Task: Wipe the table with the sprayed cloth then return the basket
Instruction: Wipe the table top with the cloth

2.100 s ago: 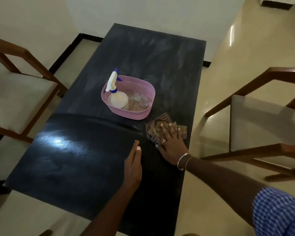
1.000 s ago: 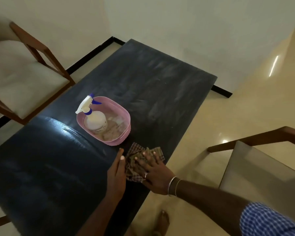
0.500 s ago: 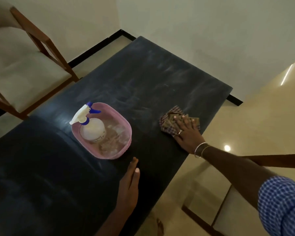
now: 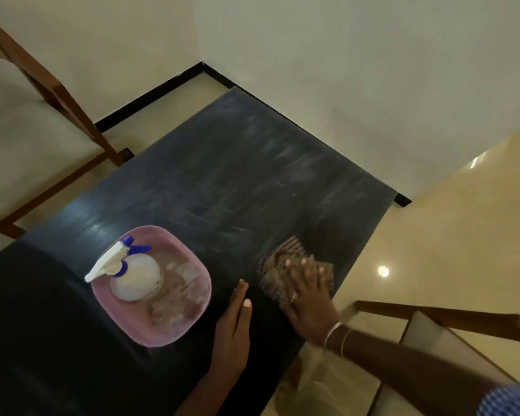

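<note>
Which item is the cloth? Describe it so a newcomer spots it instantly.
Find the dark table, then its right edge near the person. The cloth lies flat there under the right hand, to the right of the pink basket. It is the only checked brown fabric on the tabletop.

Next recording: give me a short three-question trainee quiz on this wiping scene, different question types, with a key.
1. True or false: the white spray bottle with blue trigger stands inside the pink plastic basket.
2. Which hand presses the brown checked cloth? A) left hand B) right hand
3. Fill in: the dark table looks streaky at its ___ end.

Key: 1 true; 2 B; 3 far
</note>
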